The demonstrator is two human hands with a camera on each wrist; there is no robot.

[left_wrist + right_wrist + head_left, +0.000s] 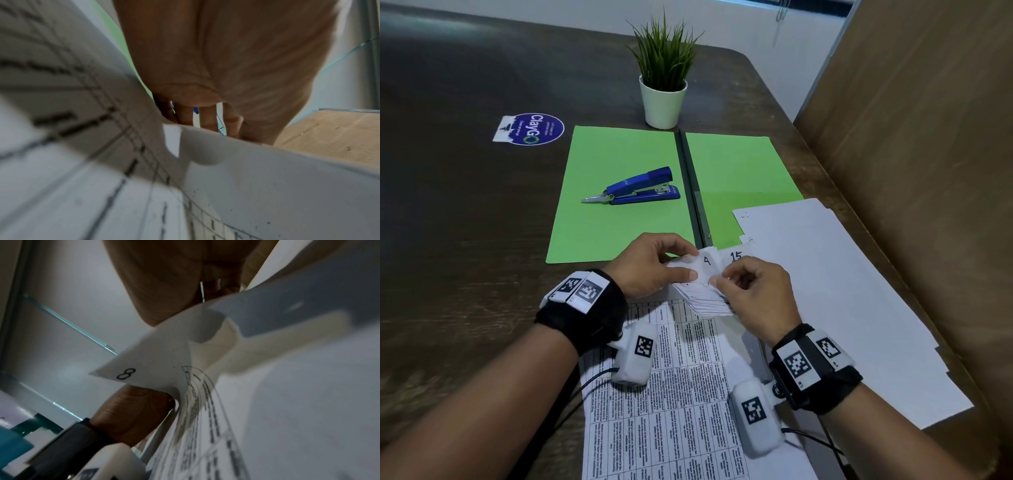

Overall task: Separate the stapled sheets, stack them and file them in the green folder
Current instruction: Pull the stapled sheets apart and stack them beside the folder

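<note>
Head view, nearest first: a bundle of white printed sheets with table text [671,394] lies on the dark brown wooden table [455,240] under both forearms, its far corner lifted and fanned between the hands. Left hand [654,265] pinches that raised corner with thumb and curled fingers, a page marked 4 showing just beyond the thumb; right hand [755,294] pinches the same corner from the other side, fingers curled onto the paper edges, so both grips are clamped on the bundle. Left wrist view shows the fingers [207,118] behind a curled page edge; right wrist view shows a corner numbered 8. To the right, a loose stack of plain white sheets [842,291] rests partly on the table and partly over the folder's near right corner. Beyond the hands the green paper folder [619,164] lies open flat, with a blue stapler [640,188] on its left leaf. Farther off stand a small green plant in a white pot [663,99] and a round blue sticker [537,129] on the table
</note>
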